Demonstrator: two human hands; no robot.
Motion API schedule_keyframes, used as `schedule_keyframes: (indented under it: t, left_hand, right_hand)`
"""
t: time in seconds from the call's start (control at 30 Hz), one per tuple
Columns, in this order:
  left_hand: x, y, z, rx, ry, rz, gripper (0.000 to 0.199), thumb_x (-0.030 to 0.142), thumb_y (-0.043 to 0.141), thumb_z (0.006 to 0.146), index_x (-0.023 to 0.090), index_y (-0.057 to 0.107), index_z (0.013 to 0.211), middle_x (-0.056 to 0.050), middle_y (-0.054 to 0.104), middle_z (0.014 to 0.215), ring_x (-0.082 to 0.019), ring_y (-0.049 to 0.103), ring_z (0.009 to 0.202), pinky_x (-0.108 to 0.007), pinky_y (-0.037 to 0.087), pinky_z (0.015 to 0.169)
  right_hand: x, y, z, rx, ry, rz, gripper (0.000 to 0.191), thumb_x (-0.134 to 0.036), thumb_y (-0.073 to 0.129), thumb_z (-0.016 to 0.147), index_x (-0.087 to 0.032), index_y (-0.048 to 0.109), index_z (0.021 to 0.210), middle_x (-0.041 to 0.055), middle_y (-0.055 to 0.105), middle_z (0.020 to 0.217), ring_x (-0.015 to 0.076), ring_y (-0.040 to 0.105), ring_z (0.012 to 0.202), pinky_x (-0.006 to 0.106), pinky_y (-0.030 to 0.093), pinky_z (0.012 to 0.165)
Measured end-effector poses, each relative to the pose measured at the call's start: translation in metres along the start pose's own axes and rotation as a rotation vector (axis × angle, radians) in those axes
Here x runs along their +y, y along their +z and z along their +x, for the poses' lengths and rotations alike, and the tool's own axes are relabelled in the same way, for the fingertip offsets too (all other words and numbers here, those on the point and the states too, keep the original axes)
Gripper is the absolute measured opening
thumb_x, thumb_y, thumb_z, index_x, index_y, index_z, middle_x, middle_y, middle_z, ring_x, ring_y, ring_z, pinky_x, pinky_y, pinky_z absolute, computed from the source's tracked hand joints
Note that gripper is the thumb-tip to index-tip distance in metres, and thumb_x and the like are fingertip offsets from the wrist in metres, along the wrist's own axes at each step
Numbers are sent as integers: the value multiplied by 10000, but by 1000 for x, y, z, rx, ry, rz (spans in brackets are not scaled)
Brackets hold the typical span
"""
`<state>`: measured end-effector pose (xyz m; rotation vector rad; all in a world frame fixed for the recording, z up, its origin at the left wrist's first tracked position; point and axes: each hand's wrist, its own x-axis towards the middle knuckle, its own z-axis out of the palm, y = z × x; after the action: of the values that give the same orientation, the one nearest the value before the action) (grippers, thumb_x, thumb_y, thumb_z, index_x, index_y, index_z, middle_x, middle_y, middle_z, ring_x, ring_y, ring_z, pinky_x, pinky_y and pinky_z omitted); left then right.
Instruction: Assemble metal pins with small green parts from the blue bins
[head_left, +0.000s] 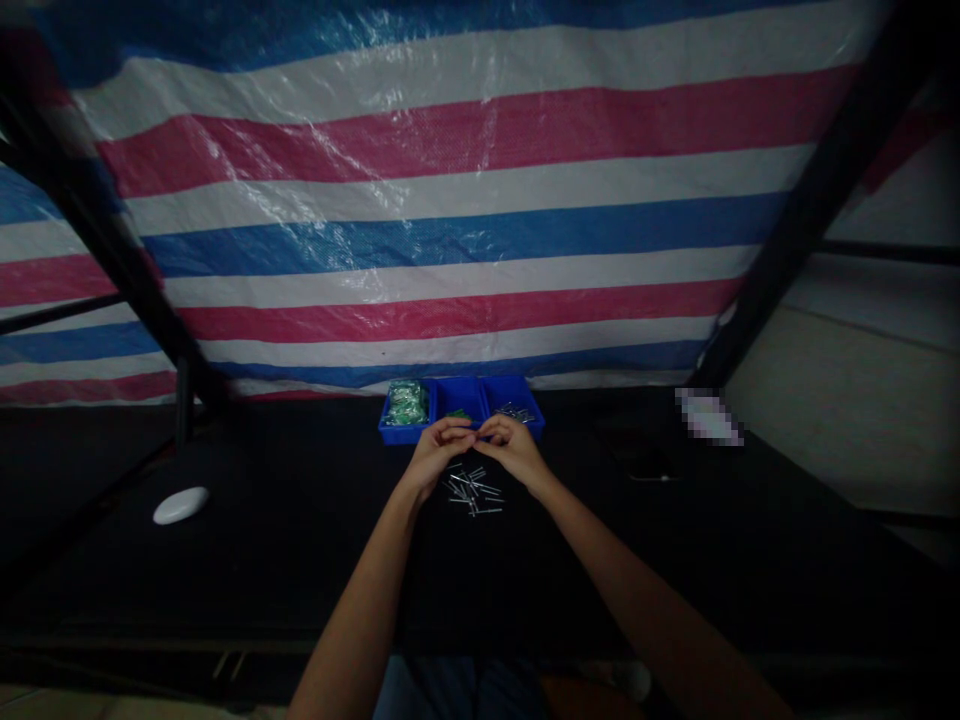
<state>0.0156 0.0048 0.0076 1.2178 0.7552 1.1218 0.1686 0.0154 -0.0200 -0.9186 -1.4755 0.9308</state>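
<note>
Fingers [455, 432] of left hand [429, 460] and right hand [516, 452] pinched tight, tips meeting, anything held too small to tell. Loose metal pins [472, 492] just under the hands, lying at mixed angles on black desk [300, 540], left hand slightly nearer. Blue divided tray [459, 392] just beyond, green packets [406, 403] in left compartment; striped tarp [450, 200] behind.

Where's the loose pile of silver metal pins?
In the head view, the scattered silver metal pins lie on the black tabletop, just below the person's left hand and right hand, nearer the camera than the blue plastic compartment tray.
</note>
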Motion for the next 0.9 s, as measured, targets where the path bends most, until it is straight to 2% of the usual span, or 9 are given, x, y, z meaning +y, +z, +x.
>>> schedule_keyframes:
  t: [0.23, 0.4, 0.53, 0.6, 0.67, 0.73, 0.8, 0.83, 0.9]
  left_hand:
    - [2, 1, 0, -26, 67, 16, 377, 171, 708, 583, 132, 572, 932, -39, 654, 805, -127, 592, 750, -271, 414, 768]
    - [0, 0, 4, 54, 94, 76, 341, 217, 698, 597, 138, 579, 906, -54, 642, 860, -125, 587, 735, -270, 426, 729]
    - [-4, -2, 7, 112, 117, 160, 304, 274, 676, 621, 138, 590, 879, -57, 628, 858, -114, 567, 711, -245, 426, 674]
    - [-6, -2, 7, 110, 123, 178, 301, 283, 673, 624, 139, 592, 876, -52, 623, 840, -112, 561, 712, -237, 424, 664]
    - [-7, -2, 7, 104, 121, 189, 304, 287, 673, 624, 140, 592, 878, -46, 618, 813, -110, 557, 705, -233, 422, 658]
    - [-6, -2, 6, 97, 110, 200, 309, 288, 675, 622, 141, 593, 881, -40, 615, 793, -107, 553, 695, -232, 420, 654]
    - [-5, 0, 6, 89, 104, 210, 312, 290, 675, 621, 144, 594, 885, -37, 612, 783, -105, 548, 686, -231, 416, 648]
    - [-4, 0, 5, 87, 104, 212, 311, 291, 675, 621, 145, 594, 883, -35, 610, 778, -104, 545, 683, -229, 414, 644]
    - [-3, 1, 5, 88, 108, 213, 309, 294, 674, 621, 147, 595, 880, -33, 606, 771, -102, 540, 678, -223, 409, 634]
  right_hand:
    - [-10, -2, -1, 33, 48, 90, 204, -332, 653, 610, -184, 545, 699, 9, 611, 694, 98, 489, 502, 216, 360, 445]
    - [-12, -12, 3, 130, 55, 78, 240, -364, 665, 590, -179, 545, 686, 14, 606, 658, 107, 490, 492, 217, 361, 422]
    - [-4, -35, 13, 414, -86, -67, 194, -340, 628, 630, -172, 553, 691, 33, 619, 700, 135, 548, 603, 247, 418, 542]
    - [4, -45, 18, 521, -98, -199, 178, -333, 610, 639, -171, 556, 690, 38, 623, 713, 139, 547, 603, 262, 422, 567]
    - [10, -51, 23, 509, -92, -309, 178, -337, 594, 646, -173, 565, 709, 37, 626, 719, 143, 541, 597, 272, 423, 574]
    - [11, -57, 26, 415, -121, -394, 192, -342, 586, 650, -181, 580, 754, 35, 631, 751, 153, 546, 642, 282, 426, 613]
    - [9, -71, 27, 374, -161, -494, 235, -356, 576, 662, -190, 587, 829, 40, 628, 821, 166, 546, 709, 301, 420, 673]
    - [7, -83, 26, 415, -170, -562, 267, -370, 565, 672, -194, 583, 870, 48, 620, 863, 175, 540, 734, 317, 412, 698]
    - [6, -119, 20, 625, -138, -728, 347, -400, 539, 692, -185, 555, 963, 80, 592, 932, 211, 521, 813, 368, 382, 754]
